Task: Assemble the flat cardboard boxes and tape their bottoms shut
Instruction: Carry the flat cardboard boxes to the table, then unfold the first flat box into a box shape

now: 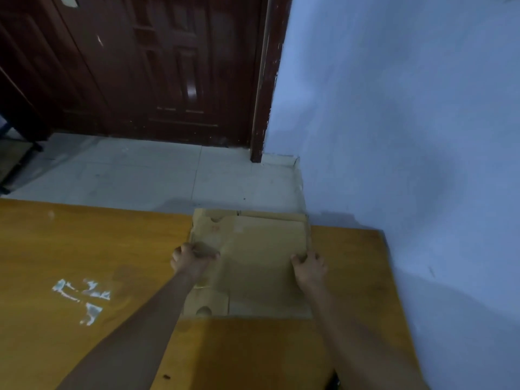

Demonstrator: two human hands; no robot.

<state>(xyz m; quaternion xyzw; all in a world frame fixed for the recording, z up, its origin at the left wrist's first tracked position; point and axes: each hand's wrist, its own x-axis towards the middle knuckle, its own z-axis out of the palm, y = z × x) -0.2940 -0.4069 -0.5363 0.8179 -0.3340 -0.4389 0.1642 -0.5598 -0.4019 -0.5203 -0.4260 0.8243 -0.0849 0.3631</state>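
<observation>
I have a flat cardboard box [253,249] lying on the yellow wooden table [84,249], right of the frame's centre, its far edge hanging just past the table's far edge. My left hand [191,260] grips the box's left edge about halfway along, fingers curled over the cardboard. My right hand [309,264] holds the right edge level with it, thumb on top and fingers wrapped round the side. The near flaps reach toward me, one with a rounded cut-out at lower centre; another cut-out shows at the far left corner. To the right the tabletop runs only a narrow strip before its edge meets the blue wall [408,122], so room there is tight. To the left the table stretches wide, bare wood except for torn white tape scraps [84,296] at the lower left. Beyond the table lie the pale tiled floor [140,173] and a dark wooden door [154,66] in the upper left
</observation>
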